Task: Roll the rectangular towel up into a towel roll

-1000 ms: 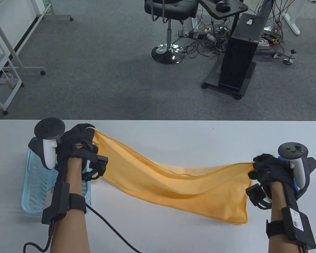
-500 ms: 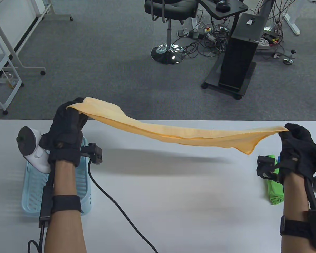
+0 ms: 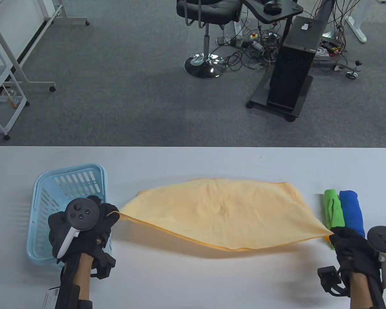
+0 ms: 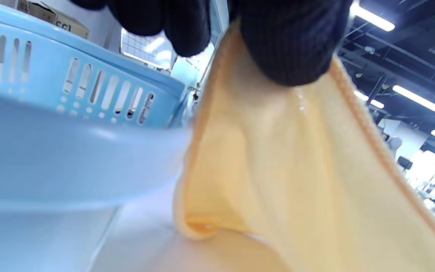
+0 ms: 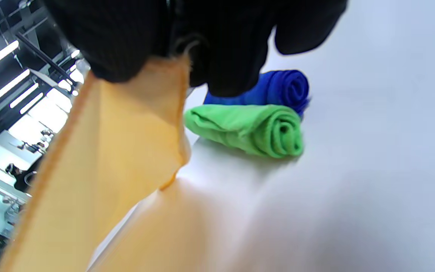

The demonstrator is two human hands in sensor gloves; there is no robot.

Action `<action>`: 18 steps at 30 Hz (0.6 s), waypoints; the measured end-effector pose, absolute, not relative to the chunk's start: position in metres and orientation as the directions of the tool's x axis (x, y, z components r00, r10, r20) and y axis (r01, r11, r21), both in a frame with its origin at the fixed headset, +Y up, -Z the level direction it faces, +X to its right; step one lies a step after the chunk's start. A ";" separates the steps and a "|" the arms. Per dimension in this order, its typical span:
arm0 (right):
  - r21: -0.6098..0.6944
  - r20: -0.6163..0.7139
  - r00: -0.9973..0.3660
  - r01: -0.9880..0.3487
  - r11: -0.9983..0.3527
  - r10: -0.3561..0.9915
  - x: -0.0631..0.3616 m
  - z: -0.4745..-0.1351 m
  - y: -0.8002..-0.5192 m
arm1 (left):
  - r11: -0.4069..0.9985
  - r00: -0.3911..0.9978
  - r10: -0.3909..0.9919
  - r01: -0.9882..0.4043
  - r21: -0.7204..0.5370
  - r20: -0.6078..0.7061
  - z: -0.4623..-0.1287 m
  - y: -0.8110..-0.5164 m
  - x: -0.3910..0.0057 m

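An orange towel [image 3: 225, 214] is spread across the middle of the white table [image 3: 193, 283], its far edge down on the surface and its near edge lifted. My left hand [image 3: 111, 214] pinches the towel's near left corner beside the basket. My right hand [image 3: 334, 235] pinches the near right corner. In the left wrist view my gloved fingers [image 4: 289, 49] grip the orange cloth [image 4: 285, 170]. In the right wrist view my fingers [image 5: 127, 41] grip the orange corner [image 5: 119, 143].
A light blue plastic basket [image 3: 48, 196] stands at the left, partly under my left hand; it also shows in the left wrist view [image 4: 70, 151]. A rolled green towel [image 3: 333, 209] and a rolled blue towel [image 3: 352, 210] lie at the right, also in the right wrist view [image 5: 255, 128].
Both hands have come down and back toward me with the towel. It went from stretched in the air above the far edge to spread over the table, far edge landed.
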State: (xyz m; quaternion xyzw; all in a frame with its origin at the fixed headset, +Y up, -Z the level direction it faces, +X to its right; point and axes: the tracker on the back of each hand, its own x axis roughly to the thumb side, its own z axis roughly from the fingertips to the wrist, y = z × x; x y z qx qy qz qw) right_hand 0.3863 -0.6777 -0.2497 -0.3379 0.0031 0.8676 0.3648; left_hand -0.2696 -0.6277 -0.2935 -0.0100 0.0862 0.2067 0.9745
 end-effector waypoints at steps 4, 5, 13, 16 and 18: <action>-0.205 -0.614 -0.542 -0.593 -0.778 0.575 0.389 -0.256 -0.676 | 0.957 0.938 0.288 -0.291 0.011 -0.194 -0.302 -0.623 -0.257; -0.194 -0.615 -0.558 -0.578 -0.792 0.557 0.389 -0.260 -0.675 | 0.965 0.944 0.260 -0.261 0.022 -0.203 -0.305 -0.622 -0.254; -0.096 -0.625 -0.669 -0.445 -0.890 0.402 0.380 -0.305 -0.675 | 0.995 0.953 -0.085 0.066 -0.077 -0.291 -0.342 -0.623 -0.219; -0.063 -0.616 -0.709 -0.390 -0.919 0.344 0.374 -0.328 -0.677 | 0.980 0.936 -0.179 0.142 -0.139 -0.302 -0.354 -0.627 -0.211; -0.015 -0.630 -0.725 -0.349 -0.937 0.280 0.373 -0.341 -0.676 | 0.969 0.928 -0.208 0.151 -0.198 -0.309 -0.363 -0.632 -0.210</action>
